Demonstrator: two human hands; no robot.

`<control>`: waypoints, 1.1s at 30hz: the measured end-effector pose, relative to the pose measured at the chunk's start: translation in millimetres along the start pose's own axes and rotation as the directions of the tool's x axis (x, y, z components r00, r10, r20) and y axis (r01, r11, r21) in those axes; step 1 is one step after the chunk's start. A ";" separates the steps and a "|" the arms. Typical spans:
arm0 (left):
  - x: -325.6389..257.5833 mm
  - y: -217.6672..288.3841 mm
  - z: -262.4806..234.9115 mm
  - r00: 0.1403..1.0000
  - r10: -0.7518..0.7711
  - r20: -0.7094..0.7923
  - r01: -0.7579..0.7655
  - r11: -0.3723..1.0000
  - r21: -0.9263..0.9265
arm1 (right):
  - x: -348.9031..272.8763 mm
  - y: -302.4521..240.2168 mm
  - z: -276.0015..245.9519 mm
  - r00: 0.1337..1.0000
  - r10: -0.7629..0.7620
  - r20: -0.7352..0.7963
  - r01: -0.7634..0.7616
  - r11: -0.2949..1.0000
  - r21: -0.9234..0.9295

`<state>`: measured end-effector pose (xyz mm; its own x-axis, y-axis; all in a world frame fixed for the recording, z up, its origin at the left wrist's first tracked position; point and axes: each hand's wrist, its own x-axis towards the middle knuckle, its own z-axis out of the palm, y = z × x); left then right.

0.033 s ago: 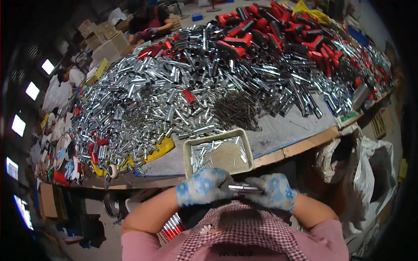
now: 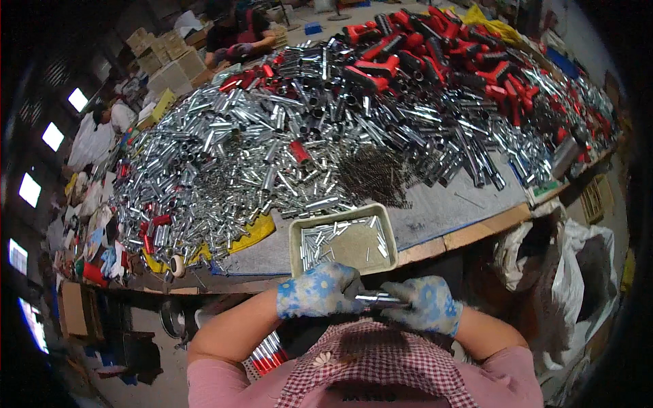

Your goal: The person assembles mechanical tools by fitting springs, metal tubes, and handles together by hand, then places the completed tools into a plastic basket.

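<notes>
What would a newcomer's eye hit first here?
Probably the red parts heaped far back on the table, right of centre, then the shiny tubes spread across its left. A pale tray of rods sits at the near edge; below it in the picture, the gloved left hand and right hand hold a metal piece.

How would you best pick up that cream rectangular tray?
Probably take the cream rectangular tray by its raised rim, at both short ends, coming from the near side: a heap of silver metal parts lies beyond its far side. Keep it level, as loose silver metal pins inside could slide.
</notes>
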<state>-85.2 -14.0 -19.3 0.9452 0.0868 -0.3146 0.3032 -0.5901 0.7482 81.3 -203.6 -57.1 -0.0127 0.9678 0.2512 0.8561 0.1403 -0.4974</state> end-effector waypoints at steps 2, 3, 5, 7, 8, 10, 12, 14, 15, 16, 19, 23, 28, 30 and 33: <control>-0.3 5.9 -7.0 0.992 -0.120 0.039 0.120 0.993 -0.015 | 6.9 -1.3 -6.5 0.997 -0.036 0.074 0.032 0.998 0.061; -2.5 6.0 -6.9 0.995 -0.098 0.016 0.099 0.994 -0.051 | 9.9 -4.4 -8.8 0.996 -0.056 0.075 0.052 0.997 0.055; -3.7 5.0 -3.9 0.997 -0.077 -0.023 0.075 0.994 -0.085 | 14.8 -10.8 -15.2 1.000 0.019 0.014 -0.020 0.997 0.079; 0.2 2.6 -0.4 0.989 -0.096 -0.109 0.088 0.993 -0.079 | 19.3 -4.3 -17.8 0.992 0.044 0.119 -0.052 0.996 0.066; 2.6 14.1 -8.0 0.991 -0.119 -0.065 0.116 0.992 -0.052 | 17.7 4.4 -16.3 0.956 0.072 0.284 -0.118 0.982 0.147; 8.7 9.6 -10.6 0.995 -0.058 -0.077 0.058 0.998 -0.002 | 18.3 18.0 -10.2 0.917 0.041 0.397 -0.160 0.949 0.272; 18.7 10.7 -25.7 0.997 -0.052 0.055 0.053 0.998 -0.022 | 20.8 17.0 -20.0 0.914 0.085 0.396 -0.192 0.952 0.239; 17.2 8.4 -50.5 0.987 0.134 -0.091 -0.135 0.991 -0.009 | 18.1 17.9 -25.5 0.942 0.153 0.298 -0.220 0.954 0.205; 14.8 3.8 -64.2 0.926 0.311 -0.216 -0.314 0.949 0.020 | 21.7 18.4 -30.6 0.944 0.150 0.295 -0.216 0.954 0.207; 21.0 -3.9 -81.0 0.881 0.297 -0.369 -0.231 0.949 0.212 | 25.6 19.1 -37.5 0.955 0.244 0.167 -0.284 0.913 0.293; 58.4 -73.1 -142.8 0.441 0.167 -0.882 0.244 0.923 0.297 | 22.8 30.7 -43.4 0.928 0.371 0.040 -0.351 0.829 0.435; 120.9 -89.2 -179.7 0.491 -0.441 -0.752 0.691 0.722 0.028 | 16.4 36.9 -30.2 0.879 0.468 0.088 -0.449 0.754 0.480; 132.8 -115.6 -190.7 0.470 -0.445 -0.762 0.608 0.789 -0.086 | 26.8 17.4 -33.6 0.836 0.516 0.188 -0.526 0.653 0.545; 125.9 -100.9 -180.5 0.340 -0.207 -0.917 0.417 0.908 -0.051 | 20.3 17.2 -34.0 0.813 0.546 0.203 -0.557 0.628 0.543; 86.7 -62.9 -161.1 0.012 0.197 -0.980 -0.083 0.977 0.195 | 13.6 22.9 -21.4 0.879 0.456 0.140 -0.439 0.659 0.610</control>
<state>-2.9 160.0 0.5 0.1894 0.6716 0.7163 0.1946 -0.7407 0.6430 111.9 -191.6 -47.3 0.3075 0.9437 -0.1222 0.2550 -0.2054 -0.9449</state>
